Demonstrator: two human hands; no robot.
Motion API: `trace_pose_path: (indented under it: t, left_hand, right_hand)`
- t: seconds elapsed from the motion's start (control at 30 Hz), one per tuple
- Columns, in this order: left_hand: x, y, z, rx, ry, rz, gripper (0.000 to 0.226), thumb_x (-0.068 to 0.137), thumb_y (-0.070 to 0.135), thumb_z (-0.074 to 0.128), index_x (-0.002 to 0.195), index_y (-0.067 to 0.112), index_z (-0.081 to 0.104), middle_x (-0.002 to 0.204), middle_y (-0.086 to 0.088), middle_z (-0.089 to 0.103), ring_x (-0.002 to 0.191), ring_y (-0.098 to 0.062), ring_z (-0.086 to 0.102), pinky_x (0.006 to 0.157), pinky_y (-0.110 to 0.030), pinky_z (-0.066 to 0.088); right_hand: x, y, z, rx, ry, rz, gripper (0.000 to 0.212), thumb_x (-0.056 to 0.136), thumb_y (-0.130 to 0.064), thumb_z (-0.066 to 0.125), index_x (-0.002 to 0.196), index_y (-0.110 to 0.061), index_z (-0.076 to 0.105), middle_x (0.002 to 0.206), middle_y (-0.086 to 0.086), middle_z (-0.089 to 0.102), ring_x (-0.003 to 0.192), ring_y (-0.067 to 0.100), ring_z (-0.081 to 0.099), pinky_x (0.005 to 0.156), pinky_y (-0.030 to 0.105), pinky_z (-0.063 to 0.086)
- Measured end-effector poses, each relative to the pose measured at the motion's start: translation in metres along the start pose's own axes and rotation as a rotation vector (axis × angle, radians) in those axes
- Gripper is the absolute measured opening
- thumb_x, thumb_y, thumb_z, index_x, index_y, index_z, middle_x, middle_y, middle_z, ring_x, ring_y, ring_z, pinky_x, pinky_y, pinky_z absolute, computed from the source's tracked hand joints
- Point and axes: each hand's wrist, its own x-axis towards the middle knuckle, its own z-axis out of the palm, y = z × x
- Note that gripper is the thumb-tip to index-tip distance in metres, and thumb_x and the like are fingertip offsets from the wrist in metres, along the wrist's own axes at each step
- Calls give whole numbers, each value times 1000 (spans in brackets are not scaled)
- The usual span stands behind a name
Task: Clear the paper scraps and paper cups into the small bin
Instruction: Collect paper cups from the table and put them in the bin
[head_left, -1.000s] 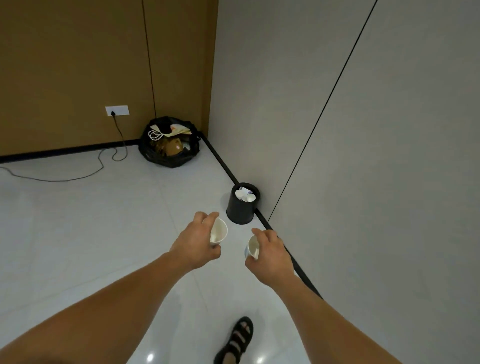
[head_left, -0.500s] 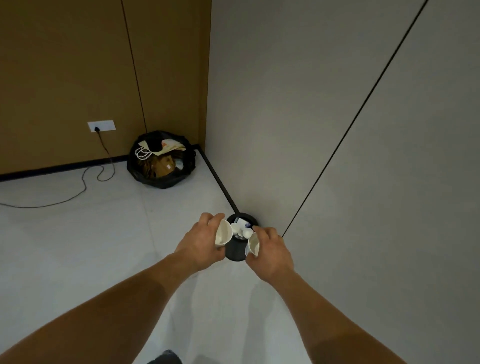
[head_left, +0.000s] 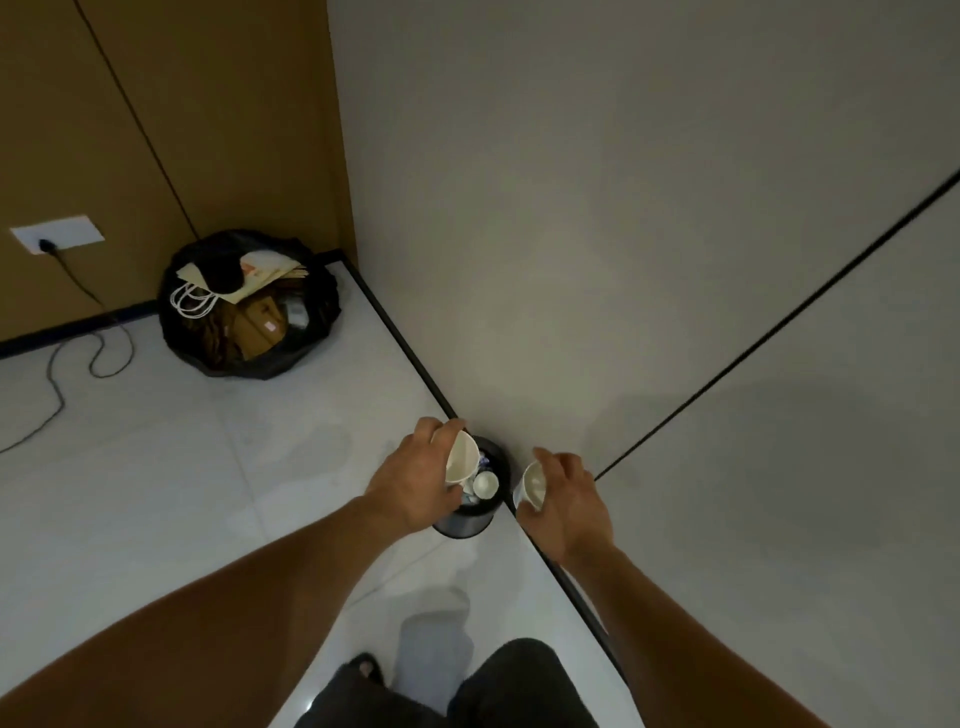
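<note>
Both hands moved in closer: left hand (head_left: 413, 480) grips a paper cup (head_left: 461, 460) over the small bin (head_left: 465, 526); right hand (head_left: 569, 501) grips a second cup (head_left: 532, 486) just beside its rim.

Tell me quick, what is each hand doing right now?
Left hand: closed around a paper cup, above the small bin.
Right hand: closed around a second paper cup, near the bin's rim.

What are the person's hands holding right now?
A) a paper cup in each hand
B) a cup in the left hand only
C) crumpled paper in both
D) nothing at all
A: the left hand grips one white paper cup above the small black bin, and the right hand grips a second cup beside its rim.
</note>
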Motion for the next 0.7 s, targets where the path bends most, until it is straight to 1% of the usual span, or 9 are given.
trace_pose_path:
  t: [0.13, 0.23, 0.33, 0.4, 0.5, 0.57, 0.63, 0.7]
  left_hand:
    - [60, -19, 26, -16, -29, -50, 80, 79, 28, 70, 146, 27, 26, 137, -1, 34, 116, -24, 48, 92, -32, 46]
    - [102, -29, 58, -56, -46, -128, 82, 78, 29, 72, 145, 30, 25, 134, -2, 37, 115, -23, 48, 93, -32, 47]
    - [142, -47, 100, -71, -48, -132, 82, 76, 32, 77, 145, 23, 32, 130, -5, 45, 112, -22, 53, 91, -28, 48]
    - [166, -65, 130, -76, -51, -178, 83, 75, 33, 79, 144, 21, 34, 129, -5, 47, 110, -22, 55, 89, -27, 50]
    - [198, -97, 177, -140, -38, -276, 85, 74, 34, 78, 143, 26, 30, 128, -4, 45, 108, -19, 52, 81, -25, 47]
    - [218, -121, 217, -139, -41, -272, 85, 72, 33, 78, 142, 23, 31, 124, -6, 46, 104, -20, 52, 75, -23, 40]
    - [234, -145, 259, -115, -53, -259, 85, 73, 29, 78, 143, 20, 31, 123, -7, 46, 103, -21, 52, 74, -23, 38]
    - [248, -169, 301, -96, -70, -257, 84, 75, 28, 76, 144, 19, 30, 126, -8, 45, 106, -23, 51, 75, -23, 38]
  right_hand:
    - [64, 24, 19, -1, -51, 11, 74, 85, -41, 64, 148, -26, 28, 143, 3, 35, 122, 23, 43, 94, 34, 48]
    - [117, 41, 41, 25, -109, -3, 74, 85, -41, 65, 148, -26, 29, 142, 2, 35, 122, 21, 43, 94, 32, 47]
    - [167, 61, 74, 21, -162, -44, 70, 85, -38, 67, 145, -23, 33, 139, 4, 40, 118, 20, 47, 90, 24, 46]
    - [199, 75, 101, 30, -199, -48, 70, 85, -37, 68, 144, -24, 32, 139, 3, 39, 118, 19, 48, 86, 23, 46]
    - [242, 96, 153, 33, -241, -57, 73, 85, -38, 69, 145, -25, 30, 142, 3, 37, 120, 20, 47, 87, 27, 49]
    - [268, 110, 197, 41, -262, -60, 73, 85, -37, 70, 146, -25, 31, 142, 3, 38, 119, 21, 47, 85, 28, 50]
    - [289, 127, 244, 42, -270, -63, 74, 84, -37, 70, 146, -24, 32, 142, 5, 39, 117, 23, 49, 82, 26, 49]
    - [304, 142, 292, 24, -277, -75, 75, 83, -36, 71, 146, -22, 32, 141, 7, 40, 117, 24, 49, 80, 27, 47]
